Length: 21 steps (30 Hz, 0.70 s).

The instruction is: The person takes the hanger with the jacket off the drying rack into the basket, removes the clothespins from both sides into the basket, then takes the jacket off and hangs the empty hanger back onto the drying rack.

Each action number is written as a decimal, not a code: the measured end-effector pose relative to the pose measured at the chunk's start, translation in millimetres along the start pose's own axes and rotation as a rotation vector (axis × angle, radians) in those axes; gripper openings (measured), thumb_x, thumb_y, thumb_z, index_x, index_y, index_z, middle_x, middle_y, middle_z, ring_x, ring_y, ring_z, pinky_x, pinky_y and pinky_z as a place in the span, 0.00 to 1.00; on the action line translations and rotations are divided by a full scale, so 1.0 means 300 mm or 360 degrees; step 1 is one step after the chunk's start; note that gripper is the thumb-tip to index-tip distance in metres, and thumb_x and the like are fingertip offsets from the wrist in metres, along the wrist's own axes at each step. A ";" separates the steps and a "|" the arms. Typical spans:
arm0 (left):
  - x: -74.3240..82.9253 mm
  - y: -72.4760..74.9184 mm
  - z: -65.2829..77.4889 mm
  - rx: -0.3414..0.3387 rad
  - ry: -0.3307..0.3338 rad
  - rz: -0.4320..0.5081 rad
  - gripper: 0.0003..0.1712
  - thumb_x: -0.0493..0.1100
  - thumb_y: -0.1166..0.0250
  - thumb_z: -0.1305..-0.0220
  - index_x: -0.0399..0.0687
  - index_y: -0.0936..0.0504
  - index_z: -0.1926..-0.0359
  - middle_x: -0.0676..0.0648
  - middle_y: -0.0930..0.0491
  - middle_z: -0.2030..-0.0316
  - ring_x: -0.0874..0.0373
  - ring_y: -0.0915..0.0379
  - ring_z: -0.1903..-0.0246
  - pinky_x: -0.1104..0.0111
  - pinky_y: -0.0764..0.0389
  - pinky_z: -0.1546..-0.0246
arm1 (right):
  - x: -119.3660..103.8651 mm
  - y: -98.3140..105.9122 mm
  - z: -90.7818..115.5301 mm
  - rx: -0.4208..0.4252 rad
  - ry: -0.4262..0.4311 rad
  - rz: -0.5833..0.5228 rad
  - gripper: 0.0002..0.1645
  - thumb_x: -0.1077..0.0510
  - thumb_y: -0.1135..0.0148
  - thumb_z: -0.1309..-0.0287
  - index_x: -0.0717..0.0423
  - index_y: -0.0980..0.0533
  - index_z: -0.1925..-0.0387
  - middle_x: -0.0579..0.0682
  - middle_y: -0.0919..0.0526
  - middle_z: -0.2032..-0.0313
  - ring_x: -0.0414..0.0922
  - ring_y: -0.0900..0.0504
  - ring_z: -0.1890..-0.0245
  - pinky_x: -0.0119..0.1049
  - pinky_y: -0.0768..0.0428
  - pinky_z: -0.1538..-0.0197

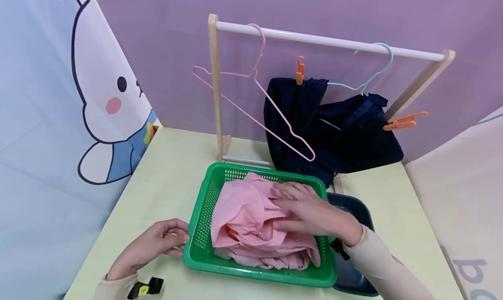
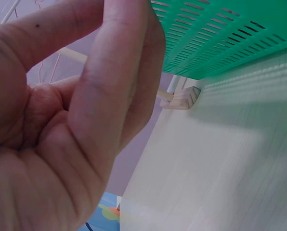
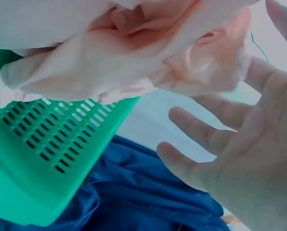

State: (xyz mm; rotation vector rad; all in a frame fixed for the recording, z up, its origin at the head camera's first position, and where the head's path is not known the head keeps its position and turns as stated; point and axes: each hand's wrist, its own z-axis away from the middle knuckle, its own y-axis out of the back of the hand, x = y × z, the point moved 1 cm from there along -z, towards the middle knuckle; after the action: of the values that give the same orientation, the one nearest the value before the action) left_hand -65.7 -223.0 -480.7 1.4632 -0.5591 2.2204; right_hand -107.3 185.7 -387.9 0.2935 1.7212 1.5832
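Note:
A green plastic basket (image 1: 196,230) with slotted walls holds a crumpled pink cloth (image 1: 245,208), perhaps a garment. My left hand (image 1: 157,243) is at the basket's left rim and pinches it between thumb and curled fingers; in the left wrist view the left hand (image 2: 100,91) partly hides where they meet. Over the right part of the pink cloth lies my right hand (image 1: 306,210), its fingers spread and fairly straight. The right wrist view has the right hand (image 3: 249,130) with parted fingers beside the cloth (image 3: 134,62), not curled round it.
Behind the basket stands a rack with a white rail (image 1: 314,39). From it hang a pink hanger (image 1: 283,112) and a light blue hanger (image 1: 379,73) with dark navy cloth (image 1: 342,138). Orange clips (image 1: 300,70) grip that cloth. A dark basin (image 1: 353,269) sits partly under the basket's right side.

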 end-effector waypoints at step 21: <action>-0.002 0.002 -0.006 -0.0004 0.0039 0.0017 0.18 0.38 0.41 0.27 0.25 0.28 0.45 0.41 0.19 0.59 0.51 0.19 0.60 0.57 0.14 0.59 | -0.093 -0.141 -0.153 -0.0088 -0.0039 0.0187 0.70 0.15 0.45 0.52 0.34 0.68 0.21 0.49 0.73 0.21 0.57 0.65 0.23 0.72 0.45 0.34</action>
State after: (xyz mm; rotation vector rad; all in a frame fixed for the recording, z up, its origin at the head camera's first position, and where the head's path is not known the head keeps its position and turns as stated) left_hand -67.1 -222.5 -482.1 1.4334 -0.5629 2.2420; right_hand -105.0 125.2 -419.4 0.3914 1.6648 1.7015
